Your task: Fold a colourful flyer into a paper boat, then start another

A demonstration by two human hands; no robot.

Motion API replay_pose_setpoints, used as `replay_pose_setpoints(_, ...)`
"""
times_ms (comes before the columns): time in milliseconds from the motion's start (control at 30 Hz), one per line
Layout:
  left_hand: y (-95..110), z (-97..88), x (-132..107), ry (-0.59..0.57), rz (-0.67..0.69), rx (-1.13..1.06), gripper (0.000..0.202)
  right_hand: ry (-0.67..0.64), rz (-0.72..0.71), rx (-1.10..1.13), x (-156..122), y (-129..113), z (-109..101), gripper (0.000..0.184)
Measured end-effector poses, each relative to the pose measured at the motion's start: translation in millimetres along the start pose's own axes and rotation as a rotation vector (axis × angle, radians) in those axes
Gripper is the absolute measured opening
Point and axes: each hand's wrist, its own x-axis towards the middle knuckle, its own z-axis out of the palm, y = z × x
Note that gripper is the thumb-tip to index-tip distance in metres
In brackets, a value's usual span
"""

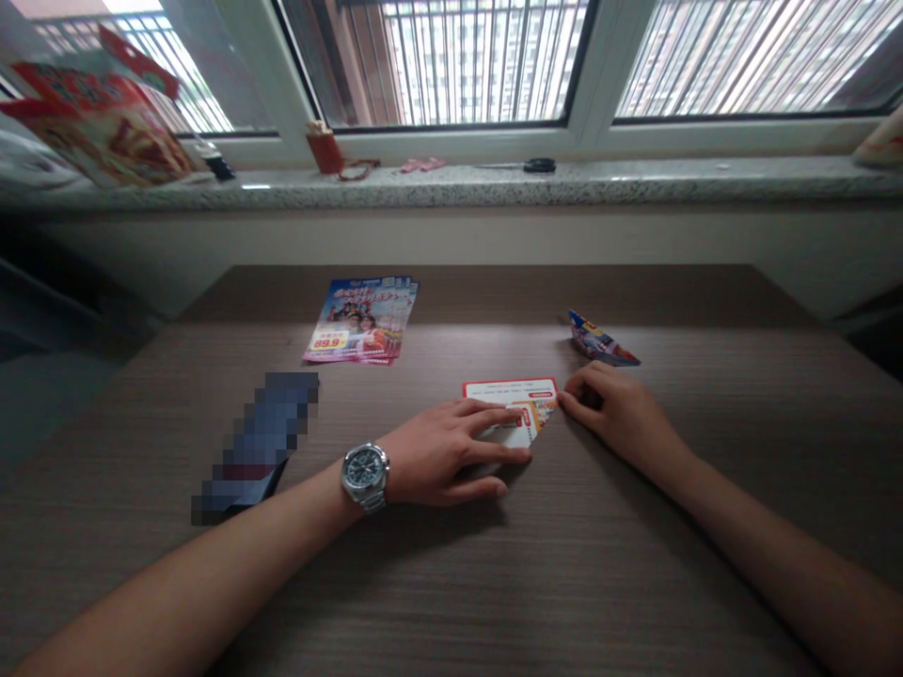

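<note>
2 hands flank a folded flyer (514, 414) on the table (635, 574), its long edge running crosswise. The left hand (444, 456) lies spread across it; the right hand (621, 414), curled narrow, meets its right corner, grip unclear.

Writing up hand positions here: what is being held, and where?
The left hand lies flat on a printed leaflet, pinning it; the right hand has fingertips at its right corner; whether pinching cannot be told.
</note>
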Motion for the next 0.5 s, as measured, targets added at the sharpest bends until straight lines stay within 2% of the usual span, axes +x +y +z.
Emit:
replay_pose_setpoints(333, 0.3, 1.2, -0.4, -0.003, -0.007, -0.009, 0.045, 0.036, -0.033, -0.014, -0.9, 1.8, -0.6, 0.017)
replay_pose_setpoints(500, 1.0, -0.6, 0.9, 0.008, -0.003, -0.015, 0.044, 0.071, -0.168, -0.039, -5.6, -2.6, -1.9, 0.012)
